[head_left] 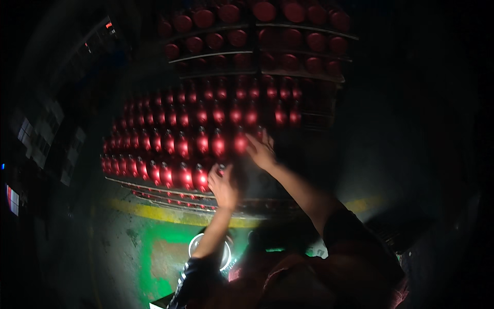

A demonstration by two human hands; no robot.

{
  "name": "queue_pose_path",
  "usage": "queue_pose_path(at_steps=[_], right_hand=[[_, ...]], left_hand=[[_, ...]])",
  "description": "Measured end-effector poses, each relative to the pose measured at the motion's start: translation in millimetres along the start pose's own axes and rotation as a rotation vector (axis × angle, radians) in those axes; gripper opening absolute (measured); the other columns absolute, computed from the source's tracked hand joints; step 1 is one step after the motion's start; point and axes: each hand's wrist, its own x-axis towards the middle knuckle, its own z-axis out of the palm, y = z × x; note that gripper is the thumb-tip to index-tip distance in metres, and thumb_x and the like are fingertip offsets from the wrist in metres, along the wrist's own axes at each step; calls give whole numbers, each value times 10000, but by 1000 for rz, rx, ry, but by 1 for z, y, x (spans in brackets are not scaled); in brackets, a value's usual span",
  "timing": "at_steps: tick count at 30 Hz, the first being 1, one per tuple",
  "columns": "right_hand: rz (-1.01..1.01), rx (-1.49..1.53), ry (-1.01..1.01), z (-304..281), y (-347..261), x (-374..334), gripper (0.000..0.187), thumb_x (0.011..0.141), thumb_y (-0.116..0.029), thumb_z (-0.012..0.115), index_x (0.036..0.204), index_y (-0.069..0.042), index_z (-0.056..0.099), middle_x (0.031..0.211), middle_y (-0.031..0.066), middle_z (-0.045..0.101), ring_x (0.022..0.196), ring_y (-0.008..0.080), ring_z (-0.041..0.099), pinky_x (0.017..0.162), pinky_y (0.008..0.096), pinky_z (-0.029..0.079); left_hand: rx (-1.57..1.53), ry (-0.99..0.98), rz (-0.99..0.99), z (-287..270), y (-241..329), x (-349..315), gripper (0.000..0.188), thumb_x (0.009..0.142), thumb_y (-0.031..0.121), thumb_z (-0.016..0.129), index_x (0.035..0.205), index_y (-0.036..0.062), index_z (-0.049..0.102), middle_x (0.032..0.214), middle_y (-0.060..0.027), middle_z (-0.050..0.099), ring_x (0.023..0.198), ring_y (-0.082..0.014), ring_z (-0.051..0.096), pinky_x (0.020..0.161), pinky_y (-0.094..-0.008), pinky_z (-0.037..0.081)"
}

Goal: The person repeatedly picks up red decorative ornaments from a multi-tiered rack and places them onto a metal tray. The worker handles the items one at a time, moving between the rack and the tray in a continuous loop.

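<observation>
The left hand (223, 186) is curving its fingers around the top of a red bottle (222, 167) at the right end of the nearest row; the palm is hiding the grip, so pinching cannot be confirmed. The right hand (262, 152) is holding its thumb and fingers apart, lying just beside a blurred bottle (240, 142) in the second row; contact is not showing clearly. To the left and beyond, further glossy red bottles (168, 140) are standing upright in rows on a board (146, 183). Behind these, shelves (211, 54) are carrying round-ended red items (265, 11). Below, a yellow stripe (149, 210) is crossing the floor (116, 232).
</observation>
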Motion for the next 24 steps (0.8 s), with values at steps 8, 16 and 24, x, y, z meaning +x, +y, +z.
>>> queue_pose_path(at_steps=[8, 16, 24], right_hand=[[123, 6, 167, 12, 21, 8, 563, 765, -231, 823, 1252, -286, 544, 1513, 197, 268, 1350, 460, 370, 972, 484, 505], [259, 241, 149, -15, 67, 6, 688, 755, -144, 698, 1393, -304, 494, 1454, 190, 340, 1306, 416, 454, 1033, 421, 464], [193, 1048, 220, -42, 134, -33, 732, 742, -13, 707, 1436, -75, 482, 1261, 85, 535, 1197, 237, 497, 1098, 359, 356]], left_hand=[[-43, -23, 13, -7, -2, 1, 546, 735, 98, 782, 1244, 258, 667, 1489, -243, 360, 1310, -448, 396, 1031, -534, 377], [-75, 68, -74, 7, 3, -10, 536, 741, -34, 709, 1202, 239, 689, 1509, -268, 353, 1335, -462, 386, 1111, -503, 342], [-290, 174, -206, -24, 18, -45, 584, 763, 18, 761, 1309, 182, 635, 1493, -160, 428, 1375, -365, 407, 1131, -449, 357]])
